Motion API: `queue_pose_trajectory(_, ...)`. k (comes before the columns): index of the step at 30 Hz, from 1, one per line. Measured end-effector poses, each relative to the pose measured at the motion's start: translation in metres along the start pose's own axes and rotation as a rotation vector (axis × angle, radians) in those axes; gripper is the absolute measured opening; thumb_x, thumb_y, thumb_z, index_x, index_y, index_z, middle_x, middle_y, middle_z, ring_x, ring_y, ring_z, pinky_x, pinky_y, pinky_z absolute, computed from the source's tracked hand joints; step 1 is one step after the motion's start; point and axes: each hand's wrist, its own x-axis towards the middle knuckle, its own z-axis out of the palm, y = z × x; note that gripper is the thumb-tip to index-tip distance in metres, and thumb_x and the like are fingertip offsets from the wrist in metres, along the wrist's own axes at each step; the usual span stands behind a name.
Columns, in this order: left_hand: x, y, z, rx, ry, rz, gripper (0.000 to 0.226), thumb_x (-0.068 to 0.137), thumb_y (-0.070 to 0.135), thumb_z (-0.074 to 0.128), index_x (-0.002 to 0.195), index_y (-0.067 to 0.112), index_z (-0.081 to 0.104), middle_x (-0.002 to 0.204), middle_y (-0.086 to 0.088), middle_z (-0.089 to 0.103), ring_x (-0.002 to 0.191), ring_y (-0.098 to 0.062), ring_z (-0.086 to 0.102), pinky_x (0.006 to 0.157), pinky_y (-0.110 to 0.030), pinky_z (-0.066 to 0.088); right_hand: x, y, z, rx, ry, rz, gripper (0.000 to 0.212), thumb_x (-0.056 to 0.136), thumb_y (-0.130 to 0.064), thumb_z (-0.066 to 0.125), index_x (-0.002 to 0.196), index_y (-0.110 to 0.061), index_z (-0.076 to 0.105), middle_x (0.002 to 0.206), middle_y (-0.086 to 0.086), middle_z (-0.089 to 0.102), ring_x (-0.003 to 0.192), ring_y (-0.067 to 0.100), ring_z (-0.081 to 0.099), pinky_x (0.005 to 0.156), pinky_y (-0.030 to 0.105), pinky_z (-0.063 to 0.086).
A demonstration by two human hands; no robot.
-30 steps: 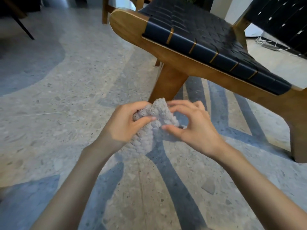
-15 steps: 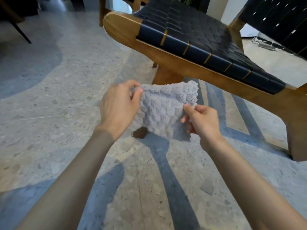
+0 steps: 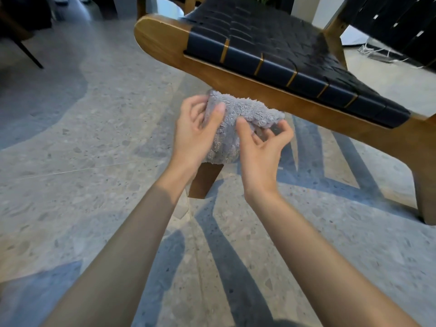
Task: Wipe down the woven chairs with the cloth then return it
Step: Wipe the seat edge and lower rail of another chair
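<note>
Cloth (image 3: 238,114): grey, bunched, held mid-air just below the woven chair (image 3: 271,55) rail. Left grip (image 3: 195,135) and right grip (image 3: 262,149) both pinch it. Step, likely: folding a wiping pad. Next: press it onto the seat weave.

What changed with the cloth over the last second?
The cloth was bunched, then spread flat, and is now folded over again. The left hand and right hand both still hold it; the chair has not moved.
</note>
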Motion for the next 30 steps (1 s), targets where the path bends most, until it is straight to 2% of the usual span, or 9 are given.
queue_pose_trajectory(2, 0.0, 0.0, 0.002, 0.025, -0.029, 0.017, 0.038, 0.088, 0.013, 0.066, 0.12, 0.019, 0.048, 0.118, 0.011, 0.058, 0.108, 0.007, 0.056, 0.095, -0.015, 0.045, -0.004, 0.005, 0.001, -0.034, 0.039, -0.118, 0.047, 0.091, -0.02, 0.064, 0.123, -0.016, 0.029, 0.11, -0.006, 0.054, 0.09, -0.007, 0.061, 0.073, 0.008, 0.046)
queue_pose_trajectory(4, 0.003, 0.002, 0.005, 0.048, -0.023, 0.033, 0.037, 0.088, 0.013, 0.066, 0.122, 0.012, 0.055, 0.12, 0.006, 0.062, 0.11, 0.002, 0.058, 0.095, -0.017, 0.046, -0.003, 0.004, 0.008, -0.083, 0.08, -0.172, 0.033, 0.094, -0.023, 0.06, 0.118, -0.014, 0.039, 0.095, -0.016, 0.056, 0.079, -0.014, 0.057, 0.069, 0.005, 0.042)
queue_pose_trajectory(8, 0.01, -0.001, 0.006, 0.162, -0.081, 0.114, 0.022, 0.093, 0.017, 0.059, 0.113, 0.01, 0.062, 0.106, 0.001, 0.069, 0.101, -0.006, 0.064, 0.088, -0.023, 0.051, 0.006, 0.006, 0.021, -0.233, 0.096, -0.227, 0.018, 0.1, -0.028, 0.047, 0.094, -0.011, 0.048, 0.08, -0.008, 0.058, 0.071, -0.001, 0.055, 0.062, 0.014, 0.039)
queue_pose_trajectory(11, 0.012, -0.009, 0.0, 0.179, -0.153, 0.144, 0.026, 0.096, 0.015, 0.055, 0.12, 0.006, 0.059, 0.109, 0.001, 0.068, 0.104, -0.006, 0.063, 0.091, -0.023, 0.049, 0.008, 0.016, 0.023, -0.304, 0.063, -0.274, 0.014, 0.102, -0.025, 0.041, 0.095, -0.013, 0.044, 0.092, 0.005, 0.062, 0.082, 0.016, 0.058, 0.068, 0.025, 0.039)
queue_pose_trajectory(15, 0.008, -0.028, -0.011, 0.192, -0.204, 0.111, 0.038, 0.097, 0.012, 0.051, 0.134, 0.003, 0.048, 0.117, 0.006, 0.065, 0.112, -0.003, 0.059, 0.092, -0.016, 0.045, 0.006, 0.041, 0.021, -0.339, 0.012, -0.3, 0.013, 0.103, -0.021, 0.037, 0.112, -0.016, 0.045, 0.107, 0.006, 0.063, 0.091, 0.016, 0.059, 0.075, 0.024, 0.041)
queue_pose_trajectory(19, -0.005, -0.067, -0.029, 0.28, -0.197, 0.009, 0.037, 0.097, 0.011, 0.05, 0.133, 0.003, 0.05, 0.121, -0.003, 0.064, 0.114, -0.01, 0.059, 0.099, -0.026, 0.046, 0.001, 0.081, 0.015, -0.353, -0.133, -0.185, 0.037, 0.104, -0.017, 0.032, 0.141, -0.012, 0.032, 0.132, 0.006, 0.054, 0.115, 0.018, 0.055, 0.097, 0.032, 0.043)
queue_pose_trajectory(23, -0.018, -0.114, -0.052, 0.46, -0.189, -0.114, 0.029, 0.098, 0.011, 0.047, 0.125, 0.003, 0.055, 0.119, -0.013, 0.062, 0.111, -0.022, 0.059, 0.101, -0.042, 0.044, -0.003, 0.119, 0.008, -0.299, -0.321, -0.014, 0.044, 0.104, -0.014, 0.027, 0.147, -0.016, 0.017, 0.143, 0.004, 0.044, 0.125, 0.015, 0.047, 0.11, 0.027, 0.035)
queue_pose_trajectory(27, -0.031, -0.151, -0.072, 0.6, -0.234, -0.285, 0.036, 0.098, 0.01, 0.046, 0.133, 0.004, 0.049, 0.1, -0.018, 0.064, 0.088, -0.02, 0.058, 0.086, -0.032, 0.046, 0.0, 0.157, 0.002, -0.407, -0.492, 0.29, 0.045, 0.105, -0.017, 0.028, 0.149, -0.012, 0.018, 0.148, 0.006, 0.039, 0.133, 0.016, 0.04, 0.116, 0.031, 0.025)
queue_pose_trajectory(30, -0.033, -0.165, -0.079, 0.719, -0.262, -0.397, 0.036, 0.098, 0.013, 0.046, 0.132, 0.001, 0.047, 0.104, -0.022, 0.061, 0.089, -0.023, 0.057, 0.079, -0.024, 0.041, 0.004, 0.17, 0.002, -0.501, -0.556, 0.45, 0.04, 0.105, -0.016, 0.029, 0.144, -0.008, 0.028, 0.141, 0.008, 0.046, 0.126, 0.015, 0.044, 0.103, 0.015, 0.028)
